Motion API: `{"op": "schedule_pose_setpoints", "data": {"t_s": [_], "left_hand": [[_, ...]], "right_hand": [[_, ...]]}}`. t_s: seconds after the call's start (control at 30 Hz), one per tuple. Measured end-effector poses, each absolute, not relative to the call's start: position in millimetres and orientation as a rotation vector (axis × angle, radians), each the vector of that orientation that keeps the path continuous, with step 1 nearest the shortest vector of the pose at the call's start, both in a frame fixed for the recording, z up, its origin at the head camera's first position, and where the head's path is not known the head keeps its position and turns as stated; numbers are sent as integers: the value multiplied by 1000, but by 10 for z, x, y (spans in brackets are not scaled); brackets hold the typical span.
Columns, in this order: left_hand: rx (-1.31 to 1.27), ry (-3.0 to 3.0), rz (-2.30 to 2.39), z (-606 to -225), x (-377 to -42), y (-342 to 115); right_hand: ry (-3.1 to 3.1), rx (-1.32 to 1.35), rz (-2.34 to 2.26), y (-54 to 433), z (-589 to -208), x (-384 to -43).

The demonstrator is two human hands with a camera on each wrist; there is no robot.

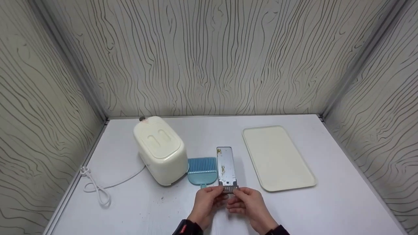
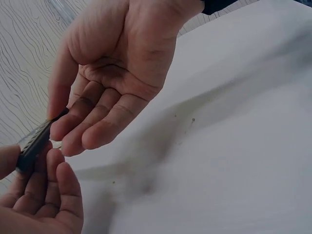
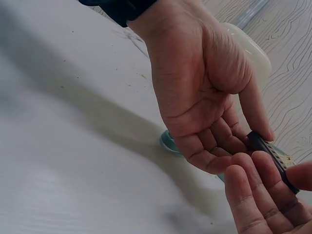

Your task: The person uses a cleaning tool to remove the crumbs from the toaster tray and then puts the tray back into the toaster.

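Note:
A narrow metal crumb tray [image 1: 227, 163] with brown crumbs along its left side points away from me in the head view. Its dark slotted handle [image 1: 230, 189] is at the near end. My left hand [image 1: 205, 203] pinches the left end of that handle between thumb and fingers. At the right end, my right hand [image 1: 249, 206] pinches it the same way. Both wrist views show the thumbs on top of the dark handle [image 2: 36, 144] and the fingers curled below. Just left of the tray lies a teal brush and dustpan set [image 1: 202, 176], its handle partly hidden by my left hand.
A cream toaster [image 1: 163, 153] with a lidded top stands at the left, its white cord and plug [image 1: 85, 171] trailing further left. On the right lies a flat cream tray [image 1: 281, 160]. Loose crumbs [image 1: 162, 198] dot the white table [image 1: 130, 209]. Patterned panels [image 1: 209, 58] enclose it.

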State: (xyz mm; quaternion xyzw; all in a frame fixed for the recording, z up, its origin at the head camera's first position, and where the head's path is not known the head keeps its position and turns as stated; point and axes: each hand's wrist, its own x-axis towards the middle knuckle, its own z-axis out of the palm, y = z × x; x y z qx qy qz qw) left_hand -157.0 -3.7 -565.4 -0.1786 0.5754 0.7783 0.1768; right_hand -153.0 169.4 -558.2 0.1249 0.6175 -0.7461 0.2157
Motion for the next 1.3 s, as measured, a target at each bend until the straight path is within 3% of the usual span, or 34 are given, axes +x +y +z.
{"op": "schedule_pose_setpoints", "data": {"t_s": [1.3], "left_hand": [[-496, 1462, 2369, -5621, -1551, -148]], "right_hand": [[1851, 289, -1966, 1808, -5554, -1582]]}}
